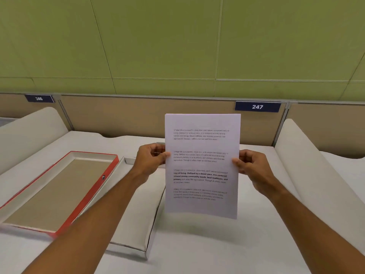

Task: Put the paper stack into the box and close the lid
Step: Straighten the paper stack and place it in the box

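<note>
A white paper stack (201, 167) with printed text stands upright in the air over the desk. My left hand (150, 161) grips its left edge and my right hand (250, 165) grips its right edge. Below and left of the paper lies the open white box (136, 218), partly hidden by my left forearm. Its red-edged lid (59, 192) lies upside down to the left of the box, with its brown inside facing up.
The white desk (217, 244) is bounded by low white side dividers (308, 155) and a beige back panel (138, 115) with number plates 245 (39, 98) and 247 (257, 107). A green wall rises behind.
</note>
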